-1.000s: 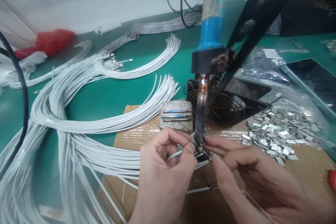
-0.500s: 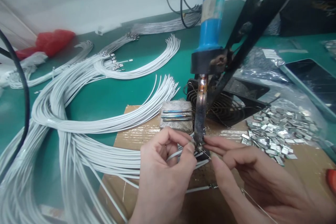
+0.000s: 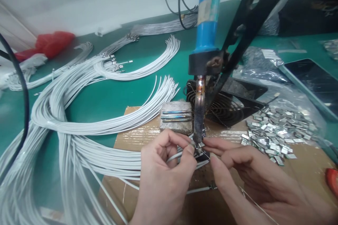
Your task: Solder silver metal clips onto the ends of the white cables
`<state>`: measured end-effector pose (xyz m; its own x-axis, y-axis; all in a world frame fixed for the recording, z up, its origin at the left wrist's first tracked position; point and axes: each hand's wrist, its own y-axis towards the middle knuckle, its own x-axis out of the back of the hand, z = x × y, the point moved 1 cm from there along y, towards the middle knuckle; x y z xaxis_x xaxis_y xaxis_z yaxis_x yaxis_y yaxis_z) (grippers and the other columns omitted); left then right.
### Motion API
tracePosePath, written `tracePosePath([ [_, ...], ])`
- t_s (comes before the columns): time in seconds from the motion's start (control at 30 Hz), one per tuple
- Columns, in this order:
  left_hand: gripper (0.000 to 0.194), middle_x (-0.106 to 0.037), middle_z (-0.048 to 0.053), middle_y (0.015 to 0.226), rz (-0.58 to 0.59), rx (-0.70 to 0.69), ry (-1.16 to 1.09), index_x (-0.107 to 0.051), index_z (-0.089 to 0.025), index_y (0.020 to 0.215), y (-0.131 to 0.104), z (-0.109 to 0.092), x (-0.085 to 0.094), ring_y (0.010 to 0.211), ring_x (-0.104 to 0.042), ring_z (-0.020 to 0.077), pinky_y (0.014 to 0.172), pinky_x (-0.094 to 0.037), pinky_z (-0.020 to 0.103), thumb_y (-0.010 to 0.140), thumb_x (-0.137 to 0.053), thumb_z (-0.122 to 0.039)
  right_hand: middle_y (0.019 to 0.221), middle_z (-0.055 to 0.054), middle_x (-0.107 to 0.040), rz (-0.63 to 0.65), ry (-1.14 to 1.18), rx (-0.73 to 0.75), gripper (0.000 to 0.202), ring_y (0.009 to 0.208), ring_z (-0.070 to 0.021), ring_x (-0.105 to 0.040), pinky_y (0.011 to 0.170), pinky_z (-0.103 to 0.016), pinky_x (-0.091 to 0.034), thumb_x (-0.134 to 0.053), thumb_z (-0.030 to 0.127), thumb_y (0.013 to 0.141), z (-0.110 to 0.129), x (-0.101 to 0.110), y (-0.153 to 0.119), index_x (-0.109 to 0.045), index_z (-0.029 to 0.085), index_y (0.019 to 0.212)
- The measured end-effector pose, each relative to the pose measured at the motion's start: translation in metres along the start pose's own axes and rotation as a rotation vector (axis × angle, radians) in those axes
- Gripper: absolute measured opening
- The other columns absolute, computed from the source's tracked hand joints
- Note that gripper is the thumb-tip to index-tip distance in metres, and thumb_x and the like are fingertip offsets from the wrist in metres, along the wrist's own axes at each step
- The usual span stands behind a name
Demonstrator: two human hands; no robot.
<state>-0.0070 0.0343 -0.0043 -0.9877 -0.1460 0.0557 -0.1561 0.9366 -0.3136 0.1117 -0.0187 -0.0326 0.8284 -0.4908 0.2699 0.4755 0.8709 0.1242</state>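
My left hand [image 3: 166,174] is closed in a pinch on a white cable [image 3: 173,156], its end held just under the tip of a soldering iron [image 3: 199,123]. The iron has a blue handle and points straight down in a black stand arm. From the right, my right hand [image 3: 253,179] pinches thin solder wire [image 3: 257,205], whose front end reaches toward the tip. Its forefinger lies beside the iron tip. Shiny metal shows at the tip, but fingers partly hide the joint. Below the hands, another white cable end [image 3: 200,190] with a metal terminal lies on the cardboard [image 3: 132,135].
Bundles of white cables [image 3: 87,126] spread across the left side. Behind the iron sit a grey block [image 3: 176,116] and a black fan [image 3: 224,107]. Small metal-cased pieces [image 3: 277,133] are heaped on the right, near a phone [image 3: 314,81]. A red object [image 3: 332,179] shows at the right edge.
The soldering iron appears slightly further left in the view, and both hands have shifted a little left with it. Their grips on the cable and solder wire look the same.
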Motion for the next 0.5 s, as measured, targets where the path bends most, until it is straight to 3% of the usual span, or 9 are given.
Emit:
tracePosePath([
  [0.17, 0.010, -0.065, -0.001, 0.061, -0.033, 0.005, 0.047, -0.064, -0.019, 0.056, -0.0015, -0.0007, -0.0016, 0.048, -0.045, 0.0075, 0.044, -0.035, 0.017, 0.060, -0.072, -0.022, 0.105, -0.005, -0.082, 0.011, 0.005, 0.014, 0.018, 0.090, -0.0224, -0.082, 0.079, -0.024, -0.066, -0.075, 0.037, 0.087, -0.0003, -0.0001, 0.0005, -0.069, 0.027, 0.073],
  [0.37, 0.011, -0.070, 0.003, 0.066, -0.047, -0.013, 0.056, -0.063, -0.020, 0.053, -0.0020, -0.0031, -0.0033, 0.056, -0.056, 0.0126, 0.041, -0.033, 0.018, 0.060, -0.072, -0.022, 0.104, -0.004, -0.082, 0.001, -0.025, 0.044, 0.018, 0.091, -0.0210, -0.082, 0.081, -0.022, -0.065, -0.075, 0.037, 0.087, 0.0021, -0.0002, 0.0014, -0.070, 0.027, 0.073],
  [0.5, 0.014, -0.070, 0.003, 0.067, -0.063, -0.078, 0.045, -0.066, -0.019, 0.059, 0.0005, -0.0061, -0.0053, 0.056, -0.061, 0.0141, 0.045, -0.044, 0.020, 0.061, -0.079, -0.020, 0.105, -0.008, -0.083, 0.013, -0.013, 0.049, 0.018, 0.090, -0.0245, -0.083, 0.080, -0.026, -0.067, -0.075, 0.034, 0.089, 0.0035, 0.0001, 0.0017, -0.071, 0.025, 0.074],
])
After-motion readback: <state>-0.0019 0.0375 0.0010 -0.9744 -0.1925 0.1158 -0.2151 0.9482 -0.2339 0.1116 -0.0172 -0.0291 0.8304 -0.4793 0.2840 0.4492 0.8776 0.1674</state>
